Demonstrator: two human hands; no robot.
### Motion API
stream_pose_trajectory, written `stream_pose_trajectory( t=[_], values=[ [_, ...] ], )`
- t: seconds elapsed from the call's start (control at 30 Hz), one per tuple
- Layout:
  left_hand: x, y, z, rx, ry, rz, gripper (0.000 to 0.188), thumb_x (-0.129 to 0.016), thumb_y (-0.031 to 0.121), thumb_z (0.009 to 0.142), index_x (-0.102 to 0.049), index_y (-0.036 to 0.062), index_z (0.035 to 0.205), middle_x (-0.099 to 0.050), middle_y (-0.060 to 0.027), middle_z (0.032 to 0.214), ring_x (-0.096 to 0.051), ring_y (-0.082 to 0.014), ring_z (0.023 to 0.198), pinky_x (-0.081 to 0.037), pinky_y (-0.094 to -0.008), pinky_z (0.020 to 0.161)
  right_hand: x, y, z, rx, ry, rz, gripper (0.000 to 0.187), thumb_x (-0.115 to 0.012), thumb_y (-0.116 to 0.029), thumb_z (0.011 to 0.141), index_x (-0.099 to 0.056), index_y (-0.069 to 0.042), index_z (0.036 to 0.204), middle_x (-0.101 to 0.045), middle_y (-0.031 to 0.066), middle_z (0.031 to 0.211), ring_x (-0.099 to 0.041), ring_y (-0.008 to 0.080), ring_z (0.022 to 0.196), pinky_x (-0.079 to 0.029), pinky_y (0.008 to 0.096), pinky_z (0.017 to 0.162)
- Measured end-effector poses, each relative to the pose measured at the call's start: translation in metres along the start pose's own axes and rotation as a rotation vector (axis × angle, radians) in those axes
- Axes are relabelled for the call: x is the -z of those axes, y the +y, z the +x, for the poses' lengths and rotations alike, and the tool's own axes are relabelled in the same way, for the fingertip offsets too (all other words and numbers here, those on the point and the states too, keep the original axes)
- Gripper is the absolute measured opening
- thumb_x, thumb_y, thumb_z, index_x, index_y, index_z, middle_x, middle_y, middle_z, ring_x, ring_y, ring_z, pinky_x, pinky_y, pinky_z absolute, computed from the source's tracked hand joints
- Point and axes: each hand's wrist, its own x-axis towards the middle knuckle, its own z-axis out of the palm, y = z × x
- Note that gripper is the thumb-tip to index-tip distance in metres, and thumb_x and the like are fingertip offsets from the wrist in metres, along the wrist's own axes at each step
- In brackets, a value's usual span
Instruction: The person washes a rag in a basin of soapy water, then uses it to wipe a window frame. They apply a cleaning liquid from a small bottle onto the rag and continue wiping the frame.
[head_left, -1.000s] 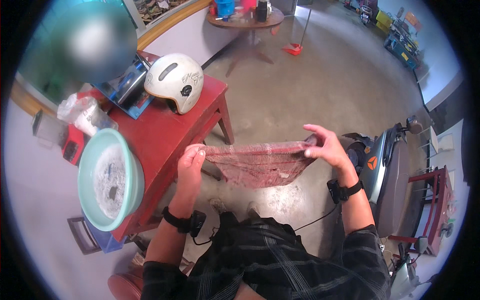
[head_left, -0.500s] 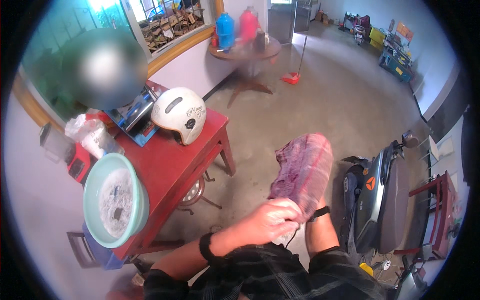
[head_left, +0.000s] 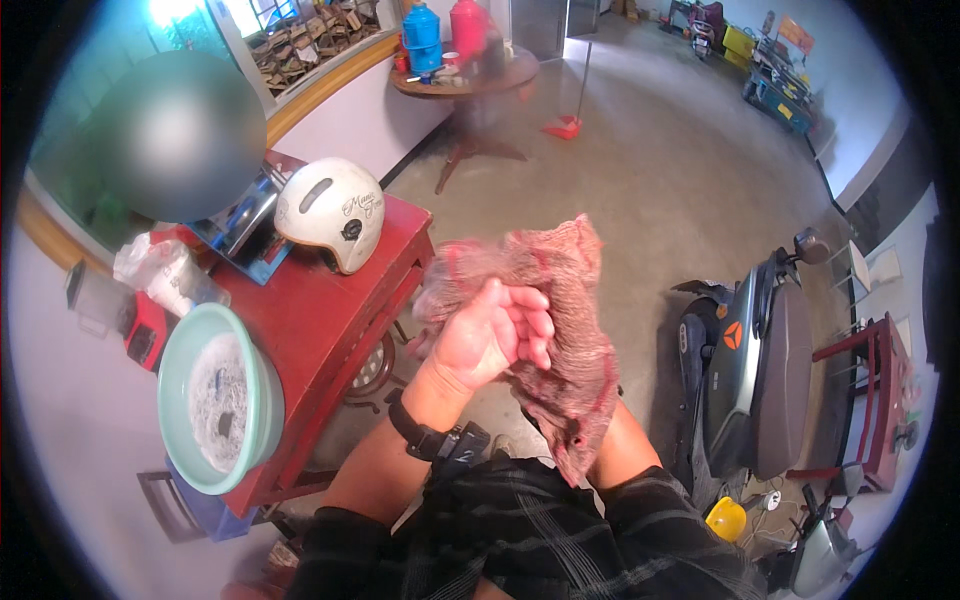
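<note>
Bare-handed handling of a reddish-brown cloth (head_left: 572, 275), as I observe it remotely. The cloth hangs bunched above the concrete floor (head_left: 640, 200), in front of the wearer. The left hand (head_left: 497, 332) lies before it, palm exposed, fingers loosely curled, with nothing visible in the palm. The cloth hides the right hand, and I cannot tell its state; the right forearm (head_left: 632, 447) emerges below. At left, a red table (head_left: 325, 325) bears a pale-green basin (head_left: 268, 400) containing white suds (head_left: 222, 385).
</note>
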Motion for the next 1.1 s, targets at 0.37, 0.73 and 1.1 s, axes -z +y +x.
stream_pose_trajectory(
  t=[0.37, 0.73, 1.1],
  values=[
    [0.002, -0.007, 0.016, -0.150, 0.534, 0.760, 0.020, -0.041, 0.017, 0.104, -0.055, 0.0035, 0.103, -0.060, -0.0051, 0.074, -0.055, -0.0112, 0.050, -0.043, -0.0254, 0.038, -0.003, 0.029, -0.065, -0.254, -0.030, -0.044, 0.042, -0.063, -0.014, 0.086, -0.059, -0.007, 0.127, -0.061, 0.0171, 0.114, -0.060, 0.0336, 0.106, -0.047, 0.0424, 0.092],
    [0.080, -0.003, 0.026, -0.677, 0.910, 2.707, 0.018, -0.059, 0.024, 0.078, -0.059, 0.0178, 0.095, -0.055, -0.0025, 0.079, -0.058, -0.0214, 0.075, -0.047, -0.0369, 0.052, -0.042, 0.052, -0.060, -0.288, -0.023, -0.173, 0.045, -0.065, -0.018, 0.085, -0.058, -0.006, 0.128, -0.060, 0.0185, 0.121, -0.058, 0.0356, 0.111, -0.045, 0.0434, 0.097],
    [0.068, -0.042, -0.017, -0.531, 0.514, 1.299, 0.044, -0.056, 0.007, 0.081, -0.058, -0.0019, 0.124, -0.060, -0.0199, 0.118, -0.056, -0.0320, 0.107, -0.047, -0.0413, 0.090, -0.067, -0.001, -0.015, -0.008, -0.194, -0.512, 0.048, -0.067, -0.021, 0.084, -0.058, -0.005, 0.129, -0.058, 0.0198, 0.128, -0.056, 0.0376, 0.117, -0.043, 0.0443, 0.101]
  ],
)
